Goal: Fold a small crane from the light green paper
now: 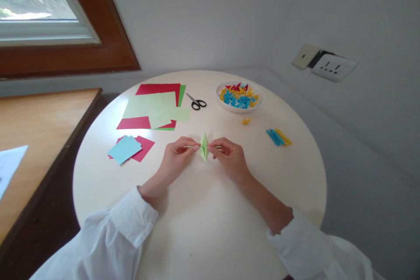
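A small light green folded paper (204, 147) is held over the middle of the round white table (210, 227). It is pointed at top and bottom, like a diamond, with a crease or opening down its centre. My left hand (179, 153) pinches its left side between thumb and fingers. On the opposite side, my right hand (229, 157) pinches the paper the same way. The fingertips cover the paper's two side ends.
Red and green paper sheets (147, 105) and black-handled scissors (197, 103) lie at the back. Small square papers (126, 148) are at left. A white dish (241, 108) holds many small folded papers; a yellow folded piece (246, 121) and blue and yellow strips (278, 137) lie nearby.
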Demonstrator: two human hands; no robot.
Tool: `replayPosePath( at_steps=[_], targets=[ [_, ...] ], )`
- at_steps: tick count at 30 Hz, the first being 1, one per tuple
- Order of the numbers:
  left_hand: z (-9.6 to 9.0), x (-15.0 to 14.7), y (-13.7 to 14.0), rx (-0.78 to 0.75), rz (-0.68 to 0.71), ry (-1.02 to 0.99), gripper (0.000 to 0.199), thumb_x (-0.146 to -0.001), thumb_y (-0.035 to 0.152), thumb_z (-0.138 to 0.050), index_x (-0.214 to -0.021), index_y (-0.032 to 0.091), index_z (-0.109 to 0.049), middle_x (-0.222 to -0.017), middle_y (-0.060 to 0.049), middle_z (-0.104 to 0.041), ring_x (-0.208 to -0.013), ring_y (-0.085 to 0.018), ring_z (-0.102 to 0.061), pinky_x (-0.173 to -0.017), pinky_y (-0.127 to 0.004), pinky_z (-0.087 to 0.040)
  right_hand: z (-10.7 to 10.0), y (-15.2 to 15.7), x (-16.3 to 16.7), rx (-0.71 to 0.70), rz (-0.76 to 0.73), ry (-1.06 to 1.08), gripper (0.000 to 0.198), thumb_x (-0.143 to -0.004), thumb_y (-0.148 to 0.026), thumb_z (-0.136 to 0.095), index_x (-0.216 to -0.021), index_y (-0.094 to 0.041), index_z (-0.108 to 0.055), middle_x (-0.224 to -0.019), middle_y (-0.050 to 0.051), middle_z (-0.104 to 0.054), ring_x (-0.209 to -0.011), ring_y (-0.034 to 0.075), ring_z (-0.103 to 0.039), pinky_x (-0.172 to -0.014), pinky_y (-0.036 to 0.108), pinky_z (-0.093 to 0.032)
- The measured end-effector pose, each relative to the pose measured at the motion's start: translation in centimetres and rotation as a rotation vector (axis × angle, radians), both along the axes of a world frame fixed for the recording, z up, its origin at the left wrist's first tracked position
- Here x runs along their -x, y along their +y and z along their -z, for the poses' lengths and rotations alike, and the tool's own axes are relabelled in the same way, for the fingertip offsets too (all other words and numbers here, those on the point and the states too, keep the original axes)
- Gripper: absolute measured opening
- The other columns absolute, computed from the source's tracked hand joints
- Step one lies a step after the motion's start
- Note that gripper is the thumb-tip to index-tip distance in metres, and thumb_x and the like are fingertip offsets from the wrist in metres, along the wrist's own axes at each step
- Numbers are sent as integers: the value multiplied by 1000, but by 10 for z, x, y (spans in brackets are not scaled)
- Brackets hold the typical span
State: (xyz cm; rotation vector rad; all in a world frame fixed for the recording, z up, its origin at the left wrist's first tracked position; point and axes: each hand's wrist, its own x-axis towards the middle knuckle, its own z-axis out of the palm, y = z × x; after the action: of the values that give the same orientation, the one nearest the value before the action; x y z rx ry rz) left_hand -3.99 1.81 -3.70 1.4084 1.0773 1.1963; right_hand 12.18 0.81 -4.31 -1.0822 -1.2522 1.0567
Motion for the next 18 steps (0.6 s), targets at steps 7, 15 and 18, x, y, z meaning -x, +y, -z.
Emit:
replayPosePath(
  at_steps=[7,15,18],
  targets=[
    [3,0,-2,203,142,-46,35,-71,33,-70,-101,18,-57,-90,-5,-70,-73,-15,-64,-60,-23,-44,5,-2,3,-71,-35,-24,7,-68,-25,-69,-70,-19,-65,-74,1,-58,-67,13,-57,-59,26,-50],
    [5,-3,-1,111,86,56,22,-71,27,-67,-88,16,-59,-85,-4,-67,-75,-16,-62,-61,-23,-44,4,-4,6,-24,-42,-105,13,-66,-27,-69,-73,-19,-61,-76,0,-60,-72,14,-60,-62,26,-51],
    [3,-3,-2,87,40,76,19,-71,28,-67,-85,15,-63,-85,-4,-67,-78,-17,-61,-66,-25,-45,4,-3,6,6,-60,-59,14,-67,-26,-67,-76,-19,-60,-77,1,-63,-72,14,-61,-63,26,-52]
  ],
)
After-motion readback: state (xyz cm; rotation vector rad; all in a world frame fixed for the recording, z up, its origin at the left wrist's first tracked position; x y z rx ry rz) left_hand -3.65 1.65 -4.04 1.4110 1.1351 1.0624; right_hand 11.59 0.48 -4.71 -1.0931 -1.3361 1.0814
